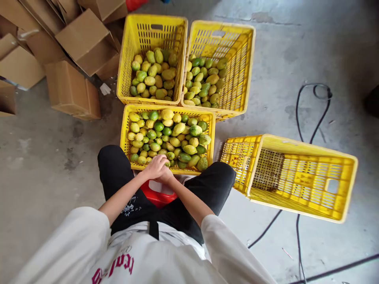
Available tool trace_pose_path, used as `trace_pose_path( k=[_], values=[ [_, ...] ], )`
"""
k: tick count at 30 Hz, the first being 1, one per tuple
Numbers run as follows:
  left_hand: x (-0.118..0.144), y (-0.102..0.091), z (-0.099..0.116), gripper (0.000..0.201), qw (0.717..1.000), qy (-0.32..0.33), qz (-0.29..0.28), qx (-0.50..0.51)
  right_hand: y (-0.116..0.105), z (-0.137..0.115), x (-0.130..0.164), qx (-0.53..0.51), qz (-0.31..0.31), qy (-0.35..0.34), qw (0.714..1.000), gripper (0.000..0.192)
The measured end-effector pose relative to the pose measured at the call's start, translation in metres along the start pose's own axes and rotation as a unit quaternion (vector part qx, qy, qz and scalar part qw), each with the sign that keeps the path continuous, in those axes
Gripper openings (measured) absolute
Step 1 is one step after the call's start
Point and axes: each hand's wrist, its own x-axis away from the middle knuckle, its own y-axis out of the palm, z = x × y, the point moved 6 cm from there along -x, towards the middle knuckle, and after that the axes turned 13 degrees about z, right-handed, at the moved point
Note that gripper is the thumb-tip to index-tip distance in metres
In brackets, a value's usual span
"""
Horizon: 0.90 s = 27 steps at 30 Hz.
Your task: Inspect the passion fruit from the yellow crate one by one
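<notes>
Both hands meet at the near rim of the nearest yellow crate, heaped with green and yellow mangoes. Left hand cupped over right hand; fingers curled together, whether around a fruit, cannot tell. Two more filled crates sit beyond. Empty crate tipped on its side, right. Cardboard boxes far left.
</notes>
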Motion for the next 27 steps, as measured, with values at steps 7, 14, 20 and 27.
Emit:
trace_pose_path(
  k=[7,14,20,27],
  values=[
    [-0.049,-0.042,-0.046,0.057,0.98,-0.104,0.037,-0.165,0.027,-0.022,-0.013,0.233,-0.176,-0.192,0.937,0.05],
    [-0.079,-0.026,-0.042,0.075,0.959,-0.014,-0.104,-0.263,0.029,-0.032,-0.015,0.323,-0.201,-0.228,0.896,0.056],
    [-0.086,-0.019,-0.032,0.075,0.953,-0.048,-0.099,-0.283,0.028,-0.032,-0.018,0.336,-0.208,-0.225,0.891,0.053],
    [-0.085,-0.014,-0.032,0.07,0.959,-0.093,-0.078,-0.257,0.026,-0.032,-0.023,0.338,-0.197,-0.208,0.897,0.048]
  ],
)
